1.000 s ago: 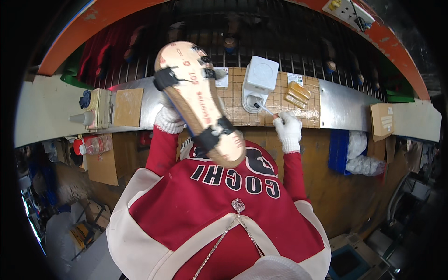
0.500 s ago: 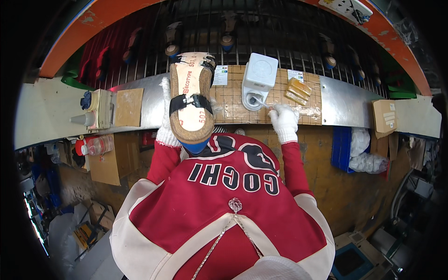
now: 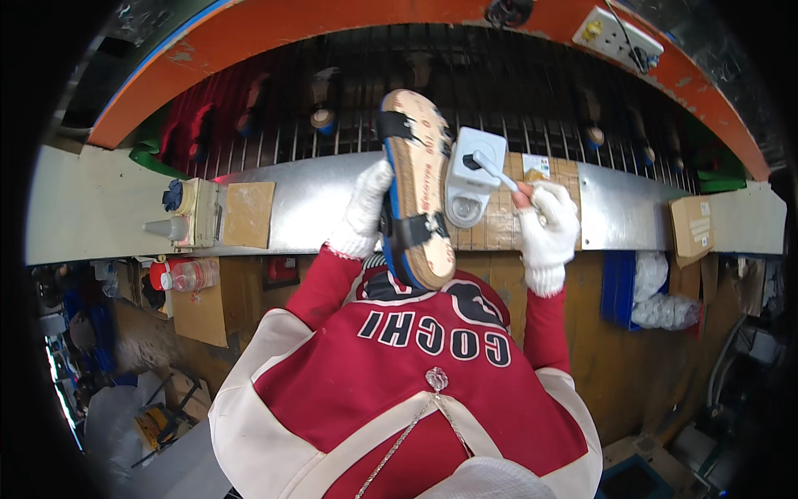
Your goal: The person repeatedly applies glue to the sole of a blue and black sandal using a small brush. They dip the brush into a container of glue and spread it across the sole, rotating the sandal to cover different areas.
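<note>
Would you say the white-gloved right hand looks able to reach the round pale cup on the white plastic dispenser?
Probably yes: the right hand, holding a white-handled brush, is close, with nothing visible between it and the cup.

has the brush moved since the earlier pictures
Yes, the brush moved up the picture relative to the white container: its tip, earlier at the round cup, now shows over the square top.

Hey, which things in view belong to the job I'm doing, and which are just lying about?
Seemingly part of the job:
- strapped cork sandal, in your left hand
- white-handled brush, in your right hand
- white container with a round well

Apparently just lying about:
- clear plastic bottle
- grey cone
- blue crate
</note>
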Demonstrator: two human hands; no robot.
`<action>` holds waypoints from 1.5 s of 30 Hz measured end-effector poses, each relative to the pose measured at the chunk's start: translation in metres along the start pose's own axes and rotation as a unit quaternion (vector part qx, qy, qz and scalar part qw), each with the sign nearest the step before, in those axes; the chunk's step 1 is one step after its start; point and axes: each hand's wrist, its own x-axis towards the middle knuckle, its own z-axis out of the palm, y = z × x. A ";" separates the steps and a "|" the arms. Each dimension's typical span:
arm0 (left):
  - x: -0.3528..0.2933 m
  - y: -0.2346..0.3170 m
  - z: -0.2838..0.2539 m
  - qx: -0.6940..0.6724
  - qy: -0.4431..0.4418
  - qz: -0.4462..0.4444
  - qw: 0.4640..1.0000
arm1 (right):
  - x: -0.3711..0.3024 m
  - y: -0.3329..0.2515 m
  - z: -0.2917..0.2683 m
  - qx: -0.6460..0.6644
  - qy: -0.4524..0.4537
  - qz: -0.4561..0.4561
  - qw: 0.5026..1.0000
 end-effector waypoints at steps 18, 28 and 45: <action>-0.017 0.024 0.012 0.104 -0.027 0.079 0.991 | 0.052 -0.069 0.027 0.071 -0.053 -0.032 0.996; -0.016 0.030 0.003 0.068 -0.019 0.076 0.995 | 0.085 -0.067 0.028 0.039 -0.104 -0.073 0.991; -0.001 0.033 0.009 0.031 -0.043 0.035 0.998 | 0.063 -0.059 0.011 0.036 -0.102 -0.116 0.987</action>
